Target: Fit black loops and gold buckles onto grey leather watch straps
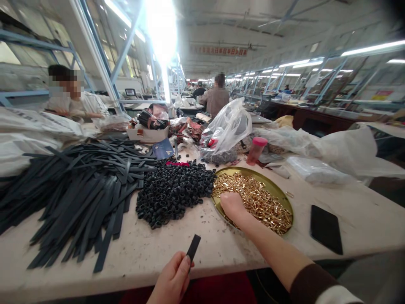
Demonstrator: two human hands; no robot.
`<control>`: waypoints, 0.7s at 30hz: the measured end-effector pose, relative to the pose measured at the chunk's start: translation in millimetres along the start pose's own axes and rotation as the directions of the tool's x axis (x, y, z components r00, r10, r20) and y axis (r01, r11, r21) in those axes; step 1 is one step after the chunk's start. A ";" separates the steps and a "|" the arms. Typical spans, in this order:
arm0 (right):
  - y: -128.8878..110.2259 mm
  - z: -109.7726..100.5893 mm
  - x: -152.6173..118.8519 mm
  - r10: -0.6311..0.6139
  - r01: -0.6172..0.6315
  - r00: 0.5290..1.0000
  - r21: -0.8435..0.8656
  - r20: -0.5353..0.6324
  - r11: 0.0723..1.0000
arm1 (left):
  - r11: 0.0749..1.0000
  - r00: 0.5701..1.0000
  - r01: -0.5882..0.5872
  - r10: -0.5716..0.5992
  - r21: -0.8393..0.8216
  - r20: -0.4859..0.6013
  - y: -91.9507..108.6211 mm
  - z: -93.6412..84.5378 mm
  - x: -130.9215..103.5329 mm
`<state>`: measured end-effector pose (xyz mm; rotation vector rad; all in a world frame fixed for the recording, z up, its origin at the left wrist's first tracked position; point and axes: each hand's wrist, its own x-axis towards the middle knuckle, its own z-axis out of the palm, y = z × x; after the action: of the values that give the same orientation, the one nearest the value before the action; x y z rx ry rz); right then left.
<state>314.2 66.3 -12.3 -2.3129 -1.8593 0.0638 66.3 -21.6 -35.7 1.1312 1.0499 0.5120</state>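
My left hand is closed on a short black strip at the table's front edge, the strip's free end pointing up. Over the left rim of a round gold tray is my right hand, its fingers curled down by the gold metal buckles; the fingertips are hidden, so what they hold cannot be seen. Left of the tray lies a heap of small black loops. A large pile of long black strips spreads over the table's left side.
A dark phone lies on the table at right. Behind the tray stand a pink-lidded jar and a clear plastic bag. An open box sits behind the strips. People are seated at back left and farther back.
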 end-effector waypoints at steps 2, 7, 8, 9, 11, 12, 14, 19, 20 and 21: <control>-3.1 6.4 5.0 0.014 -0.014 1.000 -0.005 0.021 1.000 | 1.000 1.000 0.009 -0.009 0.014 -0.016 0.2 -4.5 1.0; 3.0 -3.3 6.9 0.029 -0.031 0.999 0.081 0.030 0.996 | 0.999 0.999 0.020 -0.019 0.041 -0.031 6.6 -7.0 11.3; 2.2 -7.9 3.9 0.023 -0.026 0.999 0.119 0.024 0.993 | 0.999 0.999 0.007 -0.005 0.046 -0.042 10.4 -5.7 15.1; -0.8 -12.2 -1.0 0.011 -0.014 1.000 0.162 0.021 0.987 | 0.999 0.998 -0.012 0.015 0.050 -0.059 15.3 -4.0 19.3; -13.8 -17.4 -16.5 -0.039 0.026 0.998 0.267 0.042 0.963 | 0.998 0.993 -0.054 0.058 0.042 -0.098 27.6 0.2 27.8; -23.3 -17.9 -26.6 -0.067 0.033 0.995 0.381 0.075 0.924 | 0.997 0.990 -0.074 0.077 0.034 -0.121 34.2 2.1 31.7; -44.7 -15.3 -48.5 -0.120 -0.040 0.976 0.698 0.179 0.715 | 0.993 0.979 -0.113 0.117 0.031 -0.166 46.2 4.9 37.0; -83.5 -6.7 -87.7 -0.206 -0.318 0.917 0.938 0.342 0.139 | 0.970 0.942 -0.182 0.219 0.161 -0.256 55.1 0.8 27.7; -86.6 -6.3 -91.5 -0.227 -0.306 0.916 0.943 0.330 0.134 | 0.971 0.941 -0.168 0.210 0.173 -0.266 54.1 -1.5 22.7; -88.3 -6.2 -94.5 -0.267 -0.288 0.910 0.947 0.316 0.140 | 0.973 0.942 -0.147 0.192 0.176 -0.274 52.9 -3.9 17.5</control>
<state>209.0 -8.1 0.9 -1.2566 -1.1200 1.4650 79.2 14.5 4.9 1.3178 1.2681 0.7630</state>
